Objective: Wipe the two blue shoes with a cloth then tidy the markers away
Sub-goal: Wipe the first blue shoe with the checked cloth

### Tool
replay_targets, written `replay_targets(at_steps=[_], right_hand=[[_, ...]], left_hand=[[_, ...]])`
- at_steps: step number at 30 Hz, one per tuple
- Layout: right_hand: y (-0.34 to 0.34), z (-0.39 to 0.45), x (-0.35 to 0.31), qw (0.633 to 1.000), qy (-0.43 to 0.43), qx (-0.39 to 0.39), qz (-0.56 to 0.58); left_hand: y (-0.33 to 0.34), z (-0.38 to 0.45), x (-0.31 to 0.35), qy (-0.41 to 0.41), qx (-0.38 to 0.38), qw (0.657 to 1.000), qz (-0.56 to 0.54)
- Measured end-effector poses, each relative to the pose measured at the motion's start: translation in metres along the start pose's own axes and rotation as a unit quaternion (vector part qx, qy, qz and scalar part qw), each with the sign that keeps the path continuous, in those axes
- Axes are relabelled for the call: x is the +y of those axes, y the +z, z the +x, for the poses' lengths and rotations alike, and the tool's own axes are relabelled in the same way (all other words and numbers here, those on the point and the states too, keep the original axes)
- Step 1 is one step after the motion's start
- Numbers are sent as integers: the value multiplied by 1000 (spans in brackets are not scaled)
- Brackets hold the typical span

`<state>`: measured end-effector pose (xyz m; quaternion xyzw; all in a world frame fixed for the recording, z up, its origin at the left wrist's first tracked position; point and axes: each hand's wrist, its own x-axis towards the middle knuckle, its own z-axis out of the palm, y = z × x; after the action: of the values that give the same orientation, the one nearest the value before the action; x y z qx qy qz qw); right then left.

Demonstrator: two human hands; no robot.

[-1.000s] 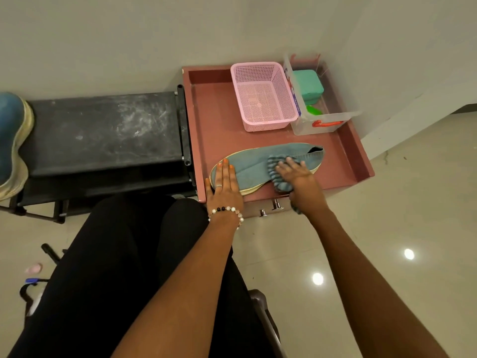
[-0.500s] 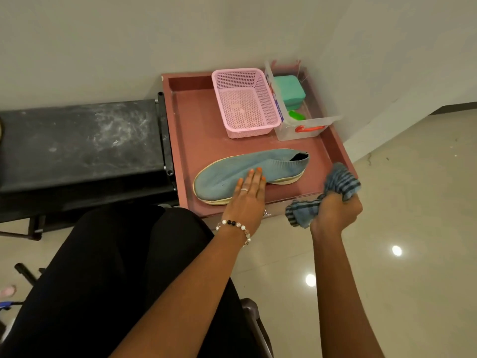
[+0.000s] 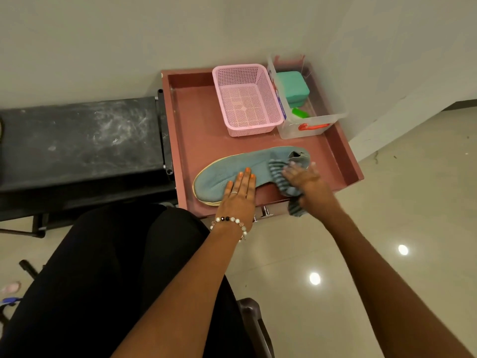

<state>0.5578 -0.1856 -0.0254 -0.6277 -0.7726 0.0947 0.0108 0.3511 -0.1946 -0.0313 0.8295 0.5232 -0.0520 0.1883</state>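
The blue shoe (image 3: 240,171) lies on its side along the near edge of the reddish tray (image 3: 196,120), toe to the left, heel opening to the right. The left hand (image 3: 238,193) lies flat on the shoe's forepart, fingers straight, pinning it down. The right hand (image 3: 305,180) presses a striped cloth (image 3: 281,180) against the heel end; its fingers look spread over the fabric, though blur makes it hard to say how firmly they hold it. One end of the cloth hangs over the tray's front edge. At the back of the tray stand a pink basket (image 3: 247,99) and, just beside it, a clear plastic box (image 3: 309,125) holding a green container (image 3: 291,87). A black tabletop (image 3: 77,140) adjoins the tray on the left.
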Motion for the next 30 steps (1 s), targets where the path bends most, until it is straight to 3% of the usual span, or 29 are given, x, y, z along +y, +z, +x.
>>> replay_targets(at_steps=[3,5,6,8,10,14,17,19,22,26,28,30], right_hand=[[-1,3,-8,997,56,58,-6],[9,10,-49,985,114,112,61],[12,11,-68,982,130,93,97],[16,7,-83,987,53,71,131],[14,4,-61,987,-31,113,110],[-1,-2,-8,981,77,162,72],[7,13,-43,965,175,179,74],[16,16,-62,973,143,139,116],[12,7,-27,982,19,124,142],[5,7,0,979,99,170,57],[16,19,-41,959,176,210,72],[23,26,-82,957,147,216,131]], left_hand=[[0,0,0,0,-1,1000,-3],[-1,0,-1,0,-5,1000,2],[-2,0,-1,1,-11,1000,10],[-4,1,-3,9,-30,999,24],[-4,0,-5,14,-35,999,22],[1,-1,-4,12,1,1000,14],[1,-1,-2,6,11,1000,14],[1,-1,-2,6,11,1000,13],[-1,-2,-4,16,-1,1000,20],[1,-3,-2,9,8,1000,17],[0,-3,-2,6,12,1000,16],[-1,-3,-3,5,3,1000,28]])
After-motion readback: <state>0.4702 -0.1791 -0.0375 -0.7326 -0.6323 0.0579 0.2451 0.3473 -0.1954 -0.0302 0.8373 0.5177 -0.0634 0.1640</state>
